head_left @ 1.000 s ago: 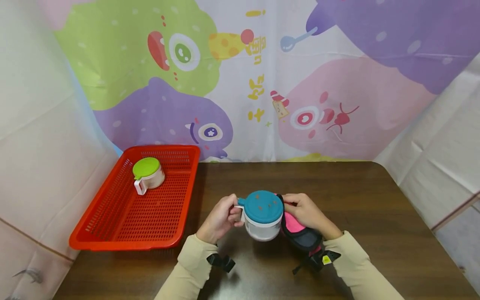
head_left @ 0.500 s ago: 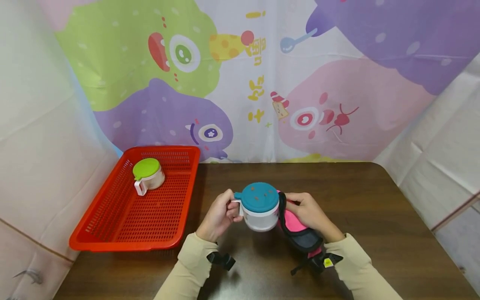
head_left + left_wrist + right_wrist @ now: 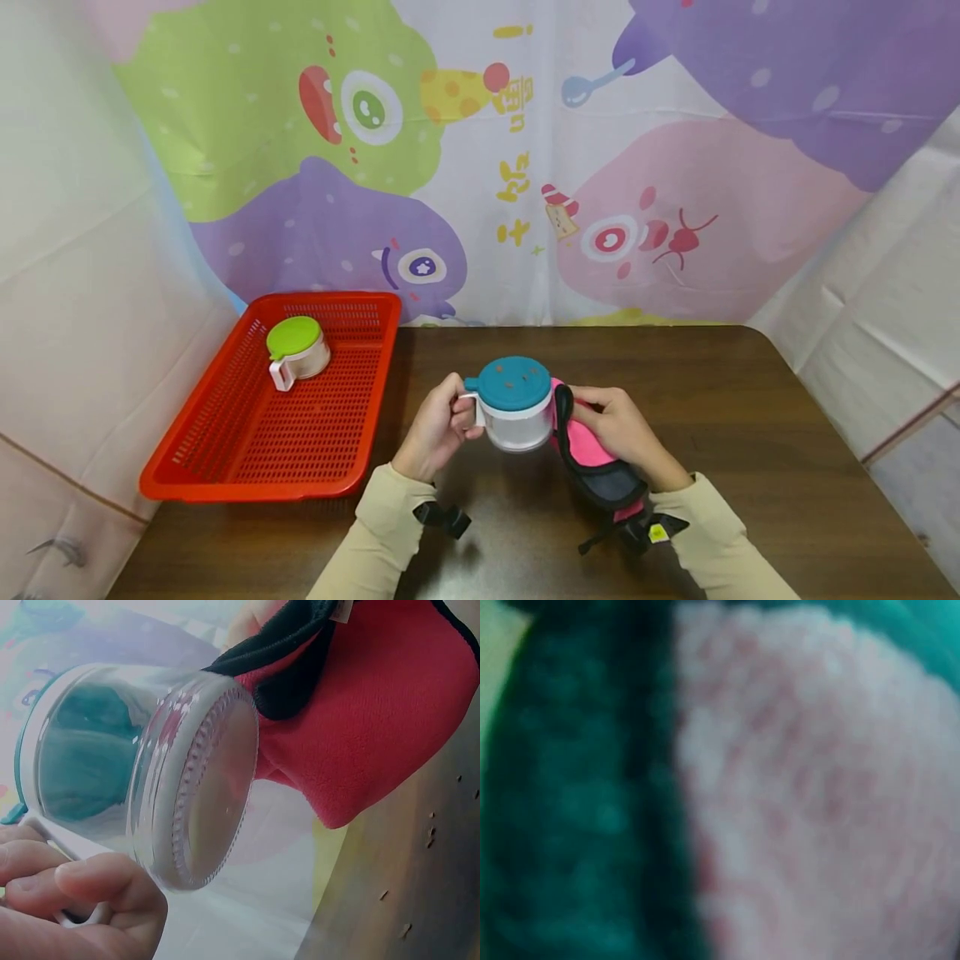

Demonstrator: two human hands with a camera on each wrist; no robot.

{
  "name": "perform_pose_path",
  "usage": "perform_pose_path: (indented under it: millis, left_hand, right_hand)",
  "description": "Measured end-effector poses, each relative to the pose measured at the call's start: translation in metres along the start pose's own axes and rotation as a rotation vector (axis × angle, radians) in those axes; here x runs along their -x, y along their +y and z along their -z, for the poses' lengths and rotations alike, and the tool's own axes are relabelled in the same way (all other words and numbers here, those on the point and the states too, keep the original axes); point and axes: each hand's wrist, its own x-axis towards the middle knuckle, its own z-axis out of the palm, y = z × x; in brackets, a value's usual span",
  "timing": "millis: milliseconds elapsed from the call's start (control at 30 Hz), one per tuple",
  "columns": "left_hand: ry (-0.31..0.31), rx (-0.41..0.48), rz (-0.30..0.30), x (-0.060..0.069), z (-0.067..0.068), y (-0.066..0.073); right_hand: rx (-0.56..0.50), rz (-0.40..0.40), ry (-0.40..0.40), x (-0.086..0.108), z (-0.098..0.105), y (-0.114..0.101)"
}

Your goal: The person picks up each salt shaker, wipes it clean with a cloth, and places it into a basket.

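My left hand (image 3: 438, 423) grips the white handle of a clear glass seasoning jar (image 3: 517, 427) with a teal lid (image 3: 514, 383), held above the table. Small brownish specks show on the lid. In the left wrist view, the fingers curl through the handle and the ribbed base of the jar (image 3: 214, 795) shows. My right hand (image 3: 618, 425) pinches a pink cloth (image 3: 587, 444) with black edging against the jar's right side. The cloth (image 3: 367, 712) hangs down in folds. In the right wrist view, blurred cloth (image 3: 817, 787) fills the picture and hides the fingers.
A red plastic basket (image 3: 352, 462) stands at the left of the brown table (image 3: 750, 433). Inside it is a similar jar with a green lid (image 3: 293, 337). Small brown bits (image 3: 430, 841) lie on the table. A printed cloth (image 3: 517, 283) hangs behind.
The jar has moved up and slightly left in the head view, and more of its side shows. My left hand moves with it; my right hand stays nearly in place with the cloth.
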Motion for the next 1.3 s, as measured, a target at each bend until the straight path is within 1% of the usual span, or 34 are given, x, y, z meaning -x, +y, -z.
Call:
perform_pose_path:
  millis: [167, 433, 533, 700, 867, 933, 1067, 1300]
  left_hand:
    - [0.036, 0.024, -0.008, -0.001, 0.000, 0.000]
    - [0.048, 0.036, -0.010, 0.000, 0.000, 0.002]
    - [0.051, 0.034, -0.008, 0.001, -0.001, 0.002]
    - [0.047, 0.023, -0.009, 0.002, -0.002, 0.002]
    - [0.035, 0.023, -0.027, 0.002, -0.002, 0.001]
    - [0.033, 0.028, -0.026, 0.002, -0.001, 0.000]
    - [0.030, 0.042, -0.005, 0.002, -0.001, -0.002]
    - [0.011, 0.028, -0.006, 0.003, -0.001, -0.002]
  right_hand:
    - [0.020, 0.006, 0.019, -0.001, -0.001, -0.002]
    - [0.045, 0.053, 0.052, 0.000, -0.002, -0.008]
    - [0.042, 0.047, 0.057, 0.000, 0.000, -0.011]
    - [0.040, 0.008, 0.065, 0.002, 0.002, -0.014]
    - [0.052, 0.004, 0.117, -0.001, 0.003, -0.015]
    - [0.046, -0.015, 0.133, -0.001, 0.004, -0.015]
    - [-0.010, -0.053, 0.128, -0.001, 0.008, -0.015]
    - [-0.034, -0.009, 0.129, -0.003, 0.013, -0.019]
